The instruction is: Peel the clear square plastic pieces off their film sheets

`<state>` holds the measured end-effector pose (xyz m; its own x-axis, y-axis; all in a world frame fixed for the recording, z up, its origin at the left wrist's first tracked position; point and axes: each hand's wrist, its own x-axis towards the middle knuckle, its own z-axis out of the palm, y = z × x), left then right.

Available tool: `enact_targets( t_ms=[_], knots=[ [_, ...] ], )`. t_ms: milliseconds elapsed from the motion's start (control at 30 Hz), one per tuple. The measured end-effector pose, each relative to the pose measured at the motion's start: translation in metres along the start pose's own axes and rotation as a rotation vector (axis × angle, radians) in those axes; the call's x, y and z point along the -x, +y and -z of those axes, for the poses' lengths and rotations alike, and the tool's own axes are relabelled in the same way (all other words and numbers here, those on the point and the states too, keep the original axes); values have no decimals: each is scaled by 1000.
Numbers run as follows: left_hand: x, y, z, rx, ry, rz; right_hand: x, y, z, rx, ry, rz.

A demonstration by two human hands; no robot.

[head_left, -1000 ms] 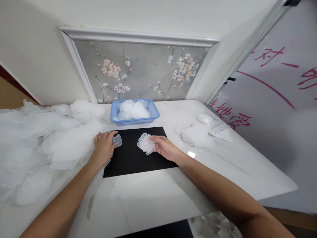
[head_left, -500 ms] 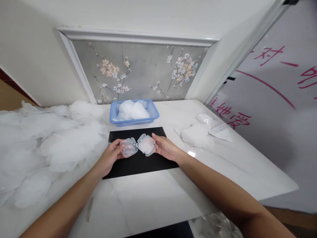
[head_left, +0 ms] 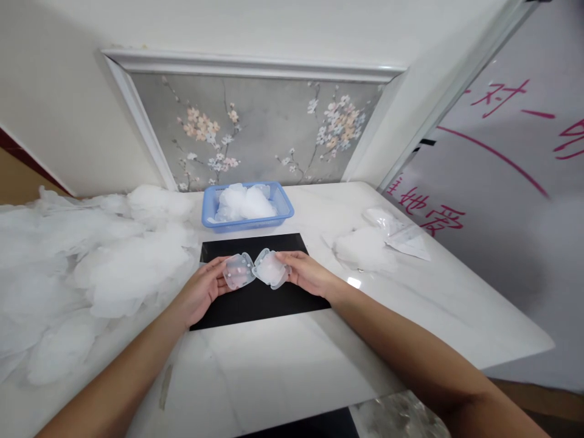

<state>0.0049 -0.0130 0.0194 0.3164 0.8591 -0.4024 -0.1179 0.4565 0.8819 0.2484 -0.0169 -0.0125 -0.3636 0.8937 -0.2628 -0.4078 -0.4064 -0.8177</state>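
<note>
Above the black mat I hold a small translucent plastic piece with two rounded halves that meet in the middle. The clear left half (head_left: 239, 272) has small pale dots and is pinched at its outer edge by my left hand (head_left: 204, 289). My right hand (head_left: 306, 273) grips the outer edge of the right half (head_left: 270, 269), its thumb on top. That right half looks whiter and cloudier inside. Whether the halves are joined or only touching, I cannot tell. Behind them stands a blue plastic basket (head_left: 210, 222) with soft white pieces (head_left: 244, 202) in it.
A large heap of filmy white pieces (head_left: 132, 267) covers the table's left side. More white material (head_left: 365, 249) and a clear bag (head_left: 413, 243) lie on the right. The black mat (head_left: 255, 310) rests on the marble-patterned table (head_left: 255, 359), with a framed floral panel (head_left: 269, 128) behind.
My right thumb has come further over the right half. My left fingers have shifted slightly toward the outer edge of the left half. Both halves stay nearly in place.
</note>
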Motion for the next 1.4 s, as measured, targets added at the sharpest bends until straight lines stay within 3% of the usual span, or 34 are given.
enact_targets(
  t_ms=[233,433,500,567,667,733,800,867,1100,1400],
  knots=[
    [1,0,-1,12,-9,-3,-1,4,-1,77,47,55],
    [-1,-5,2,-41,-30,-28,5,-4,-4,712,180,468],
    [-2,-8,4,-150,-29,-59,9,-8,-8,782,252,528],
    [-1,-10,2,-366,57,-179,15,-10,-14,713,265,488],
    [9,-8,-8,-739,236,-512,28,-14,-32,497,182,358],
    [21,-4,-18,-826,168,-611,39,-15,-45,406,135,335],
    [34,-1,-29,-740,3,-546,49,-16,-57,394,124,363],
    [45,0,-36,-579,-76,-469,57,-15,-64,399,124,371],
    [55,-2,-46,-194,-147,-284,67,-9,-69,383,73,295],
    [55,-2,-44,-139,-152,-283,71,-10,-68,344,74,298]
  ],
)
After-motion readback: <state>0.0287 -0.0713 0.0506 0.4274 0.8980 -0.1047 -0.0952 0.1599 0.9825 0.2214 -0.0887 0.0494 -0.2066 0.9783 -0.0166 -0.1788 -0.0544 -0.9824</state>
